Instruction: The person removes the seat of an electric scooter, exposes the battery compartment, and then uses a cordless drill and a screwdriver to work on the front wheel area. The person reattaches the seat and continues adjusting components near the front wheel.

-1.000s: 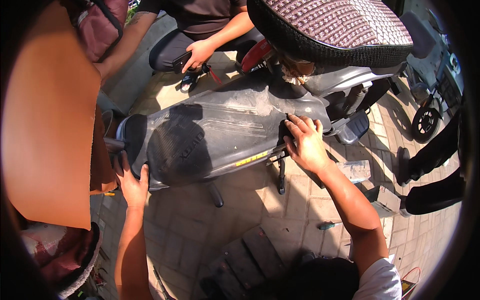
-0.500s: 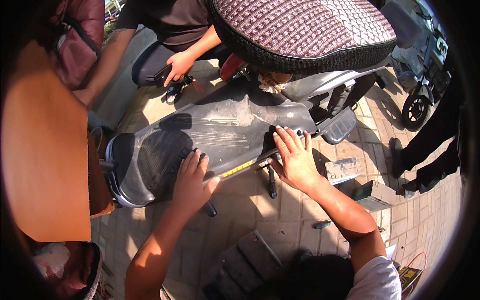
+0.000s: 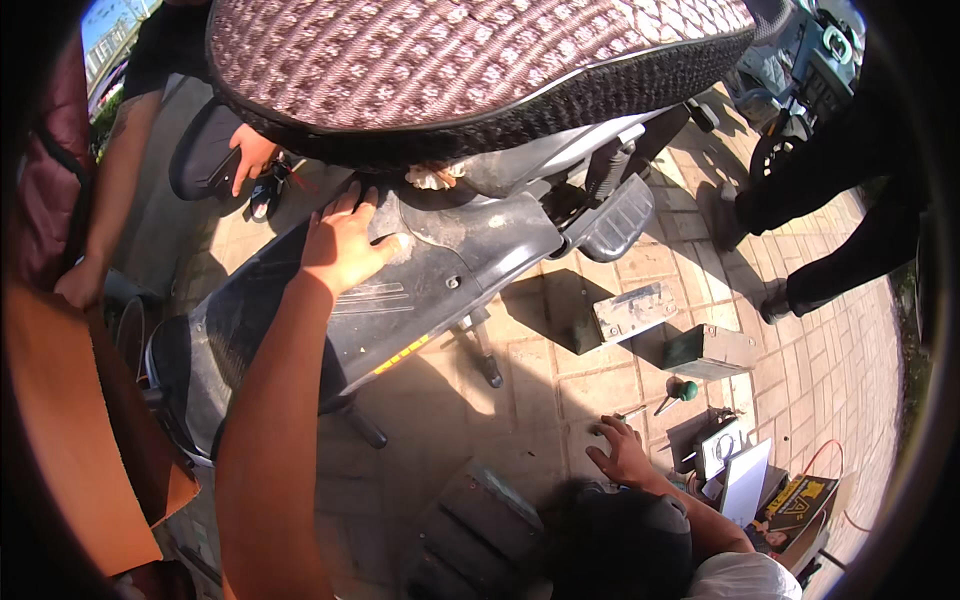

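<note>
Down low, the right hand [image 3: 628,462] is hovering over the paving with its fingers bent, and I cannot tell whether they are gripping anything; a slim metal shaft [image 3: 632,412] is showing right beside the fingertips. A green-handled screwdriver [image 3: 684,390] is lying farther out and to the right of those fingers, its long axis slanting from the handle down-left, the right hand clearly being the nearer one. Across to the left, the left hand [image 3: 345,245] is resting on the scooter's footboard [image 3: 375,300], fingers spread and clasping nothing, the board's length running from lower left to upper right. Underneath everything, sunlit paving bricks [image 3: 590,375] are spreading out, with a silver-grey block [image 3: 635,312] and a dark grey block [image 3: 712,352] sitting just beyond the screwdriver. Overhead, the patterned seat [image 3: 470,70] is looming; past it, a co-worker's hand [image 3: 255,155] is holding something dark, dark trousers [image 3: 820,190] are standing right, and a blue scooter [image 3: 835,50] is waiting behind.
</note>
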`<action>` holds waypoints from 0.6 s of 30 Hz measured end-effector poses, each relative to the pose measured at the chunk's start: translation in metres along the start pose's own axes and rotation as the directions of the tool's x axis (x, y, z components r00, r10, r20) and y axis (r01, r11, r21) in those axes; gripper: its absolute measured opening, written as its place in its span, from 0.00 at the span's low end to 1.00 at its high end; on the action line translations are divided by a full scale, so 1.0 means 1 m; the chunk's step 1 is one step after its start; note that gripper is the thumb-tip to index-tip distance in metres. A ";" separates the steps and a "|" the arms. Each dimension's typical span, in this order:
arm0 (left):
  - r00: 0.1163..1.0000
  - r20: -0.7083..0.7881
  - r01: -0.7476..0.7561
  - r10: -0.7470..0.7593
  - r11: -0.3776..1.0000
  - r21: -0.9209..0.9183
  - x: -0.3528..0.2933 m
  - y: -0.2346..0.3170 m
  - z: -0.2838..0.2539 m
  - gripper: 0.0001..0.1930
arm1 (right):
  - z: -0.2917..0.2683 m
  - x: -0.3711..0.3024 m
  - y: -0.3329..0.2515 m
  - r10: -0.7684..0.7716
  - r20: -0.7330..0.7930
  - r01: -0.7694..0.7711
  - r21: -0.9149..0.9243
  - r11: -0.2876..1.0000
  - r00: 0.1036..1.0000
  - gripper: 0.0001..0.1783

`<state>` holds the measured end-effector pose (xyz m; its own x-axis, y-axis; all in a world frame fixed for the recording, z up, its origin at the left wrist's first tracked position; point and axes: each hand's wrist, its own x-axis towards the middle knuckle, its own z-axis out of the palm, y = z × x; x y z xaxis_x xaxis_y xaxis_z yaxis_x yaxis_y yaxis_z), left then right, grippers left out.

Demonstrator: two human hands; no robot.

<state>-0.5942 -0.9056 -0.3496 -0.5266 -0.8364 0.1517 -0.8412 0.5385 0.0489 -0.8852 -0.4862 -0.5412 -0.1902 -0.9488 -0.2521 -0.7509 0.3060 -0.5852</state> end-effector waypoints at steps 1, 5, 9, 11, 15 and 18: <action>0.998 0.067 0.017 -0.015 1.000 -0.025 -0.006 -0.004 -0.004 0.42 | 0.000 -0.014 0.006 0.092 -0.017 -0.093 -0.021 0.995 0.996 0.28; 0.994 -0.109 -0.023 0.015 0.997 -0.079 -0.061 0.035 -0.004 0.46 | 0.008 -0.118 0.081 0.412 -0.133 -0.424 -0.080 0.902 0.901 0.28; 0.995 -0.026 0.099 -0.096 0.987 0.128 -0.134 0.016 0.018 0.40 | 0.021 -0.214 0.113 0.559 -0.263 -0.592 -0.067 0.803 0.787 0.28; 0.991 -0.012 0.134 -0.134 0.962 0.238 -0.150 -0.001 0.037 0.38 | 0.037 -0.242 0.121 0.608 -0.304 -0.641 -0.012 0.767 0.733 0.28; 0.972 0.112 0.180 -0.206 0.962 0.206 -0.133 0.010 0.020 0.35 | 0.049 -0.249 0.123 0.663 -0.294 -0.695 -0.006 0.719 0.688 0.30; 0.978 0.125 0.166 -0.167 0.986 0.022 -0.141 -0.017 0.015 0.33 | 0.058 -0.221 0.120 0.728 -0.328 -0.778 -0.037 0.627 0.602 0.35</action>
<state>-0.5078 -0.7983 -0.3869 -0.3898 -0.9208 0.0170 -0.9193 0.3901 0.0516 -0.8968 -0.2348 -0.6006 -0.8686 -0.3745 -0.3246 -0.3465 0.9272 -0.1425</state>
